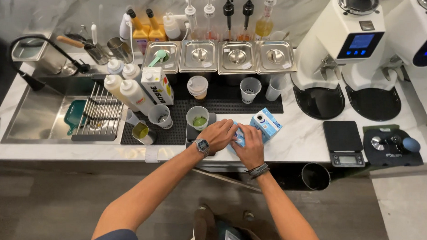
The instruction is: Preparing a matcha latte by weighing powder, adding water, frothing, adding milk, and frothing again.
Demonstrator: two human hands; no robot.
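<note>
Fingers of both hands are curled onto one small blue carton low in the centre of the frame: left hand wraps over its top from the left, right hand presses it from below-right; I can't tell whether the fingertips pinch a flap or cap, they hide it. Carton lies tilted at the front edge of the white counter, likely braced there so both hands can work its top

Left to right, as I read the layout:
- sink at far left with a wire rack laid over its right end, probably for draining
- white squeeze bottles and a tall white carton stand just right of the rack, on the black mat
- cup of green liquid sits on a small black scale, just above the left hand, within easy reach
- second blue carton stands upright, touching or just beside the right hand
- four lidded steel pans run along the upper centre, with pump bottles behind them
- two white grinders at upper right, black scale lower right, well apart from the hands
</note>
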